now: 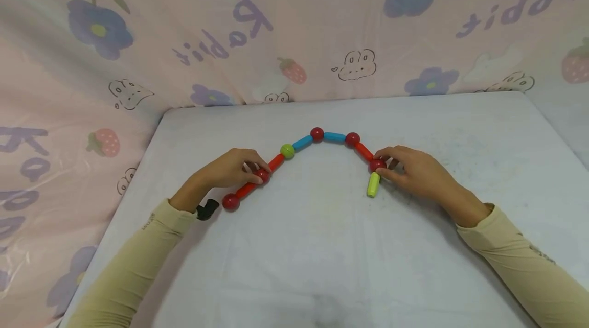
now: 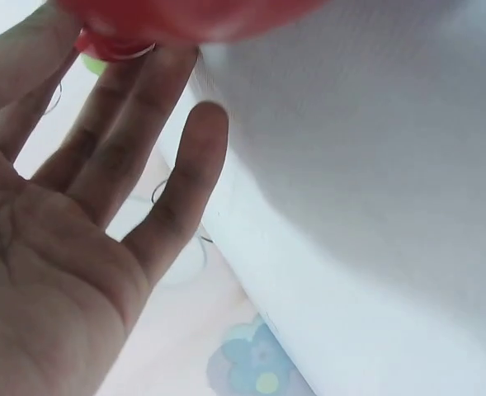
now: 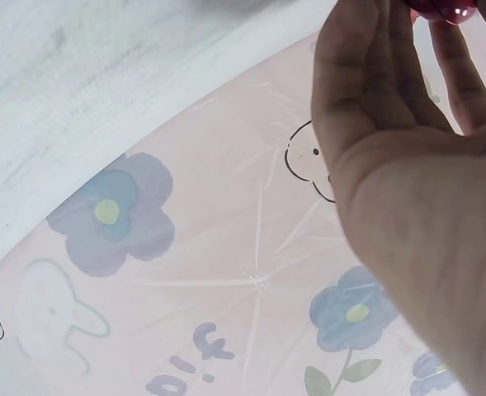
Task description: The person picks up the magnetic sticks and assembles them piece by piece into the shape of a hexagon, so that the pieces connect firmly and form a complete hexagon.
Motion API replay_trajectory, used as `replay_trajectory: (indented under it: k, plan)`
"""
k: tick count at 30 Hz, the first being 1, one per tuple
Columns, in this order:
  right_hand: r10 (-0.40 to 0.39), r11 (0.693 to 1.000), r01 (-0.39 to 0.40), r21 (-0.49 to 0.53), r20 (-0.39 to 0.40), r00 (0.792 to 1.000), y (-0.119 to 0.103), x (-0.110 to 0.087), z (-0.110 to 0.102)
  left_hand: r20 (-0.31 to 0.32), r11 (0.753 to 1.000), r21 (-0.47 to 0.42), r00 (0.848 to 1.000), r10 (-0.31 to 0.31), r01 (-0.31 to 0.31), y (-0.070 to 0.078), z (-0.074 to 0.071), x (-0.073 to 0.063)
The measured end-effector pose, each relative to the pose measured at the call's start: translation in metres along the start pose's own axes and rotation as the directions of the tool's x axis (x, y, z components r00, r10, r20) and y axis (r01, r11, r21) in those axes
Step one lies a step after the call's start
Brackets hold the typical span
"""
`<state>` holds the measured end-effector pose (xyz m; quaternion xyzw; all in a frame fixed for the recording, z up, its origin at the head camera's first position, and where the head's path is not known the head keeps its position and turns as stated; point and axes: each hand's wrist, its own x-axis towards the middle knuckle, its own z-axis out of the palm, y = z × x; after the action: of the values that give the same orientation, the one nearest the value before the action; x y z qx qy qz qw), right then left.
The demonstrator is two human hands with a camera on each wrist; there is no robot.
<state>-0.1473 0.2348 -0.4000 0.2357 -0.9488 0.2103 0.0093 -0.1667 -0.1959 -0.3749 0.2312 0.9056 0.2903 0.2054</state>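
An arched chain of balls and short rods spans the white table. My left hand (image 1: pixel 232 168) pinches a red ball (image 1: pixel 263 177) in its left part, between two red rods; another red ball (image 1: pixel 231 202) ends the chain there. Rightward come a green ball (image 1: pixel 287 151), blue rods (image 1: pixel 334 137) and more red balls (image 1: pixel 317 134). Between thumb and fingertips my right hand (image 1: pixel 416 172) grips the red ball (image 3: pixel 447 8) on the right side. From that ball a yellow-green rod (image 1: pixel 374 185) points toward me. In the left wrist view, a red ball (image 2: pixel 201 18) fills the top, blurred.
The white table (image 1: pixel 322 251) reaches back to a pink printed curtain (image 1: pixel 303 26), which also hangs along the left side. A black device (image 1: pixel 208 209) shows at my left wrist, close to the chain's left end.
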Motion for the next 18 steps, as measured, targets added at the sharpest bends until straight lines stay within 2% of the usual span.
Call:
replay_trajectory:
  k: [9, 15, 18]
  plan:
    - [0.009, 1.0, -0.009, -0.004, 0.004, 1.0, -0.002, 0.0, -0.001, -0.091, 0.998, -0.002, 0.994, -0.067, 0.067, 0.007, 0.012, -0.003]
    - [0.019, 1.0, -0.019, -0.001, 0.01, 1.0, -0.002, 0.0, 0.0, -0.148, 0.987, -0.058, 0.977, -0.155, 0.148, 0.012, 0.022, -0.003]
    - [0.016, 1.0, -0.016, -0.009, 0.008, 1.0, -0.002, 0.0, 0.001, -0.177, 0.982, -0.089, 0.968, -0.177, 0.164, 0.014, 0.026, -0.004]
